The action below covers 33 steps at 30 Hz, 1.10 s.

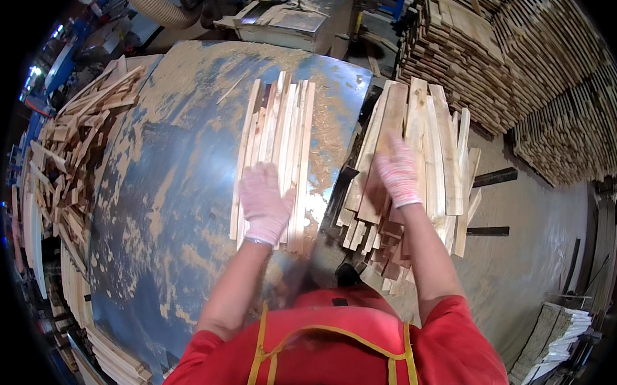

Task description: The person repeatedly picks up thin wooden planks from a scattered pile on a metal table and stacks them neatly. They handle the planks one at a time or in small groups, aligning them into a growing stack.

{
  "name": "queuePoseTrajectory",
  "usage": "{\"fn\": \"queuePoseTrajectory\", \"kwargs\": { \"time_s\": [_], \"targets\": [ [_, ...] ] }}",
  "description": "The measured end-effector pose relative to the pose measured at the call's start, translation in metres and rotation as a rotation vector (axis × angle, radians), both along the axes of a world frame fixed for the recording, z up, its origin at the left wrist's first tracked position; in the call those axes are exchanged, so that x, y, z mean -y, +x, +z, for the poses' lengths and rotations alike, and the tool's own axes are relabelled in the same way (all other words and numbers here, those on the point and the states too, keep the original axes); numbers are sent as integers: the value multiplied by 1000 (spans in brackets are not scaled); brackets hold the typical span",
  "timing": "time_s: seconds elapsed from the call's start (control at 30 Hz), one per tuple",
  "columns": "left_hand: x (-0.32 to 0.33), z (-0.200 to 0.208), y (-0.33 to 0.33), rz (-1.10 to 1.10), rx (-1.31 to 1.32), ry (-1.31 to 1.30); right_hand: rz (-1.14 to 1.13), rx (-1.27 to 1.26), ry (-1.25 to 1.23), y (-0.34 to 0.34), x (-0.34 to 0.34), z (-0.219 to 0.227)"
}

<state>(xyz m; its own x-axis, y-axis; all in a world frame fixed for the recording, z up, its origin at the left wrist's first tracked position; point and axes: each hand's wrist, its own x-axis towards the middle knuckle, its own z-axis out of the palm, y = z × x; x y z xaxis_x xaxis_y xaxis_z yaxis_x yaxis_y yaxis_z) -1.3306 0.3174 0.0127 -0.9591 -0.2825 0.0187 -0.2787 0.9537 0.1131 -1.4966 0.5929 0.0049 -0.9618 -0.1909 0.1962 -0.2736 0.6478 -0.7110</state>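
My left hand [265, 201], in a pale pink glove, lies flat with fingers spread over a row of narrow wooden strips [286, 126]. The strips lie side by side, lengthwise away from me, on a blue-grey metal table [180, 132]. My right hand [397, 172], gloved in pink and white, is over a stack of wooden boards [434, 157] to the right of the table. Its fingers stretch forward and the thumb stands apart, beside a wide brownish board [393, 107]. Whether the right palm touches the wood is hidden.
Sawdust patches cover the table. Scrap wood [75, 175] is heaped along its left side. A machine [281, 23] and a ribbed hose [151, 1] stand at the far edge. Tall lumber stacks [459, 58] rise at the far right. Dark metal bars [495, 176] jut out beside the boards.
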Motion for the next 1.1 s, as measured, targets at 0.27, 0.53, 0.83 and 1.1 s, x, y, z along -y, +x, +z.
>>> {"fn": "queuePoseTrajectory", "kwargs": {
  "time_s": [0.27, 0.53, 0.83, 1.1],
  "targets": [
    [-168, -1, -30, -298, 236, 350, -298, 258, 418, 2, -56, 8],
    [-138, -19, -65, -130, 393, 1010, 48, 896, -1529, 27, -147, -12],
    [-78, 42, 17, 40, 236, 2400, 81, 747, -1223, 77, -55, 42],
    [101, 35, 38, 326, -38, 663, 97, 596, -485, 90, 97, 16]
  ]
}}
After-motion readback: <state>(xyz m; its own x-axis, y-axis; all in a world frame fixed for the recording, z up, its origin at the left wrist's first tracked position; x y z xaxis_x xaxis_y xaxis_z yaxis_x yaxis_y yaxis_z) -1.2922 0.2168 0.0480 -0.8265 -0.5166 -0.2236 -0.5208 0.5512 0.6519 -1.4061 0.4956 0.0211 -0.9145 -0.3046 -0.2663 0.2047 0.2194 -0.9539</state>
